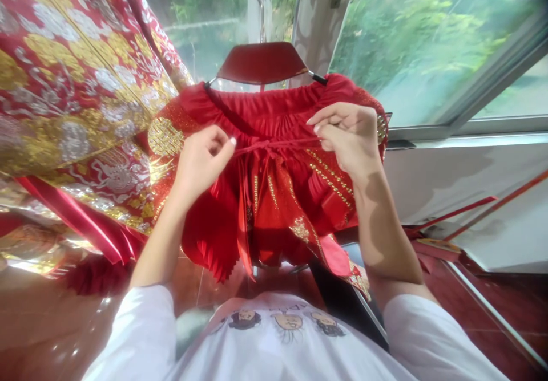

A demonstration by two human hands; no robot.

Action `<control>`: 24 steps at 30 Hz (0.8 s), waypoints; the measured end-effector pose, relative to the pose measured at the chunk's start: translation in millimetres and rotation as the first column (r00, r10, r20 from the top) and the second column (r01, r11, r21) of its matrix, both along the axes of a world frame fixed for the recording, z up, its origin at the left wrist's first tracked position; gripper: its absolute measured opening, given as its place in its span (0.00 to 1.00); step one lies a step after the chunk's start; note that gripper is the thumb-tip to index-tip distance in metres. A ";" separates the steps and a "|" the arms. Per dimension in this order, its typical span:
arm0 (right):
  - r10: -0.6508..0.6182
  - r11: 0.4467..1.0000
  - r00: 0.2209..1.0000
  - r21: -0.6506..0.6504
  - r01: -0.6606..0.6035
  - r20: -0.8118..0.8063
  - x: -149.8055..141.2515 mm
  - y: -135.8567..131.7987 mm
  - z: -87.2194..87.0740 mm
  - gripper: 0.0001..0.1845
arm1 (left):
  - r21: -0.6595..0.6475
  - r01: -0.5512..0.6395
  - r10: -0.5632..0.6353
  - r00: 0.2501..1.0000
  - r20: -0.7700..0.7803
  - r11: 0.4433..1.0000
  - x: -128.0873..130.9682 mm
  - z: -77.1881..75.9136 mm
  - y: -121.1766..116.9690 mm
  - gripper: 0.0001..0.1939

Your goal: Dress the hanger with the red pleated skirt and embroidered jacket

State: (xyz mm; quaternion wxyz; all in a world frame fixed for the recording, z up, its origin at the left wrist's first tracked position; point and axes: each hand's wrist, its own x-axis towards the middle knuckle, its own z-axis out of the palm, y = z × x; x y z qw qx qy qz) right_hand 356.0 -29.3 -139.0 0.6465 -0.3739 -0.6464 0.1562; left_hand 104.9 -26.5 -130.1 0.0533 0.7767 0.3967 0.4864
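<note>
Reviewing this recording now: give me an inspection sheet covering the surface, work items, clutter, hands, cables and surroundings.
Surface: tiled floor, below the hanging work.
Work items: red garment with gold trim, hung from a hanger with a broad red top; thin red cord stretched across its front, apparently knotted near the middle.
Clutter: shiny red strip at lower left; narrow red band at right.
Hands: left hand holds the cord's left part; right hand pinches its right part.
Cables: nothing seen.
Surroundings: patterned fabric in red, gold and silver at left; window behind, greenery outside.
</note>
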 end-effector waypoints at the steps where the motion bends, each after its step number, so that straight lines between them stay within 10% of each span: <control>1: -0.042 0.998 0.999 0.038 0.042 0.018 4.4 -0.7 0.0 0.05 | 0.046 0.021 -0.019 0.999 -0.031 0.999 -3.7 5.0 -1.1 0.08; 5: -0.378 0.857 0.925 0.390 0.336 0.035 28.8 -2.6 4.1 0.07 | 0.440 0.037 0.027 0.990 -0.138 0.897 -27.4 38.7 10.3 0.08; 8: -0.558 0.801 0.761 0.455 0.390 0.330 49.0 3.4 5.7 0.22 | 0.408 -0.058 0.217 0.908 -0.358 0.911 -45.1 60.8 32.4 0.34; 15: -0.413 0.906 0.780 0.303 0.297 0.470 80.1 23.0 21.7 0.12 | 0.217 -0.151 0.225 0.902 -0.369 0.964 -54.3 67.0 51.6 0.51; 24: 0.054 0.978 0.934 -0.208 0.022 0.353 112.6 79.5 54.6 0.30 | -0.049 -0.026 0.014 0.971 -0.239 0.998 -91.7 51.1 93.8 0.47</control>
